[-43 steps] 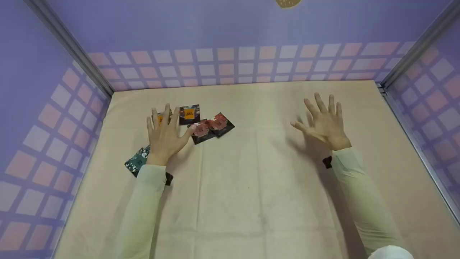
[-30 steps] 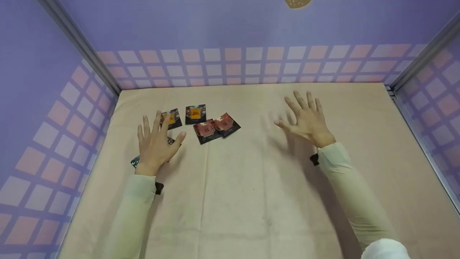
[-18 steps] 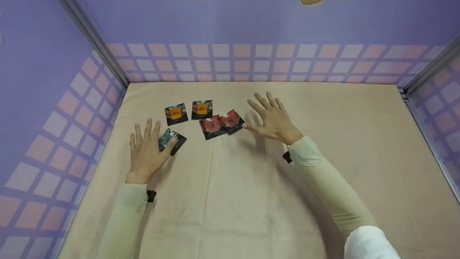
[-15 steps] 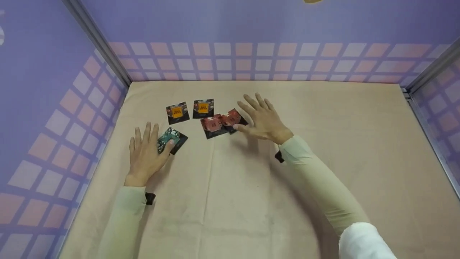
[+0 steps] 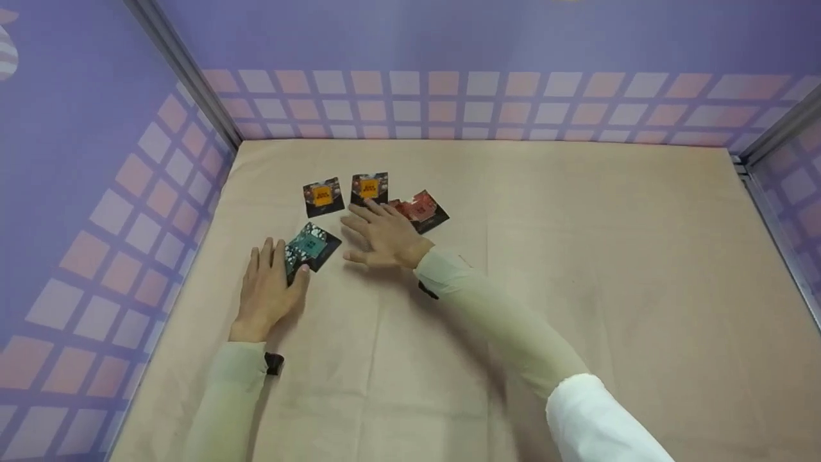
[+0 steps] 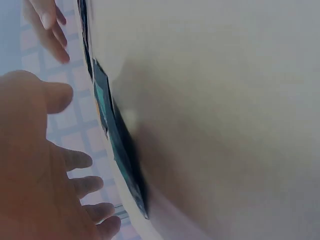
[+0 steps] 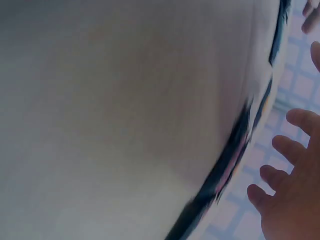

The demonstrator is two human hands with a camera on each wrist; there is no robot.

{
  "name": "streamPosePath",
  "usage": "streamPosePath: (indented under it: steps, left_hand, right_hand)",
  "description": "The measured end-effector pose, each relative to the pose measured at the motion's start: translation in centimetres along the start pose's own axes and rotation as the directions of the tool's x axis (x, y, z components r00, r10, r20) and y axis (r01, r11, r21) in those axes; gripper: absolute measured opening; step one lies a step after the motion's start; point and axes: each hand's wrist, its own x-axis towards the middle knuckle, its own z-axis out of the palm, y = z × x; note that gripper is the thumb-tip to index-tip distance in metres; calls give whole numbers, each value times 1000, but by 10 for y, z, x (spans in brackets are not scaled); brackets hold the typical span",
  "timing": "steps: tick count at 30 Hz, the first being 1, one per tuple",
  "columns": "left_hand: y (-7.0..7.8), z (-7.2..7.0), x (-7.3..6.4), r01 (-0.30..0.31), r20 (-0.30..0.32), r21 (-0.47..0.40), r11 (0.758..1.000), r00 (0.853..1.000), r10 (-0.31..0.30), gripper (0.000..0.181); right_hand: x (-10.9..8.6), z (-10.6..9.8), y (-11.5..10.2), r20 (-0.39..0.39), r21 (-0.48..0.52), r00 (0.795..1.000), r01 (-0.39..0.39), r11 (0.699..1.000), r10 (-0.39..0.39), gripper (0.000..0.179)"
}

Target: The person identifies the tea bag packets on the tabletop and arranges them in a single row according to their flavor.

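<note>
My left hand (image 5: 266, 295) hovers, fingers extended, over the left edge of two overlapping dark sachets with teal print, of which the upper teal sachet (image 5: 314, 246) shows best. In the left wrist view, a gap separates the fingers (image 6: 86, 186) from the teal sachets (image 6: 120, 145). My right hand (image 5: 391, 239) reaches left above the table, fingers spread, hiding one red-printed sachet. Beside it lies a second red-printed sachet (image 5: 423, 212). Two sachets with orange labels lie farther back: a left orange-labelled sachet (image 5: 323, 197) and a right orange-labelled sachet (image 5: 369, 187), close to the right fingertips. Neither hand holds anything.
A cream cloth (image 5: 577, 269) covers the table. Purple panels with a pink and white check (image 5: 442, 106) stand at the back and both sides, joined by grey metal posts (image 5: 186, 70).
My right hand has swept left from the right side of the table to above the red-printed sachets. My left hand has drawn back toward me, uncovering an orange-labelled sachet and more of the teal ones.
</note>
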Motion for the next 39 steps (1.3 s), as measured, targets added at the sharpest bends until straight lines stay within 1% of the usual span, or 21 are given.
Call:
streamPosePath:
  steps: [2, 4, 6, 8, 11, 15, 20, 23, 26, 30, 33, 39]
  left_hand:
    - [2, 2, 2, 0, -8, 5, 1000, 1000, 0, 80]
    - [3, 4, 4, -6, -24, 17, 1000, 1000, 6, 76]
    - [4, 6, 4, -13, -35, 27, 1000, 999, 14, 71]
    - [5, 8, 2, -17, -32, 32, 999, 999, 18, 68]
    - [5, 9, -1, -18, -17, 39, 999, 1000, 18, 64]
    - [3, 7, -5, -9, -5, 52, 999, 1000, 9, 62]
    - [2, 3, -5, 8, 27, 54, 999, 1000, -9, 63]
    - [4, 3, -1, 13, 40, 57, 998, 999, -16, 63]
    - [6, 4, 1, -1, 40, 80, 997, 999, -2, 62]
    - [7, 6, 1, -18, 30, 110, 994, 999, 15, 59]
    - [8, 7, 1, -5, 30, 113, 994, 1000, 1, 60]
    - [9, 6, 0, 19, 25, 108, 994, 999, -22, 59]
  right_hand:
    - [7, 2, -8, 25, -24, 999, 24, 999, -23, 82]
    - [14, 4, -16, 33, -18, 998, 47, 999, -46, 79]
    - [19, 7, -22, 23, 22, 998, 61, 998, -62, 74]
    - [24, 11, -28, 8, 58, 998, 69, 996, -70, 68]
    - [31, 18, -37, -16, 65, 997, 74, 995, -73, 60]
    - [41, 23, -53, -1, 15, 998, 69, 997, -69, 56]
    - [50, 23, -70, 45, -32, 998, 35, 999, -33, 55]
    - [51, 23, -73, 52, -56, 998, 42, 998, -39, 54]
    - [51, 24, -75, 58, -69, 997, 59, 996, -56, 56]
    - [53, 25, -77, 77, -60, 996, 52, 997, -47, 59]
    - [53, 27, -78, 85, -61, 995, 49, 997, -44, 58]
    - [55, 28, -80, 95, -120, 994, 67, 991, -55, 54]
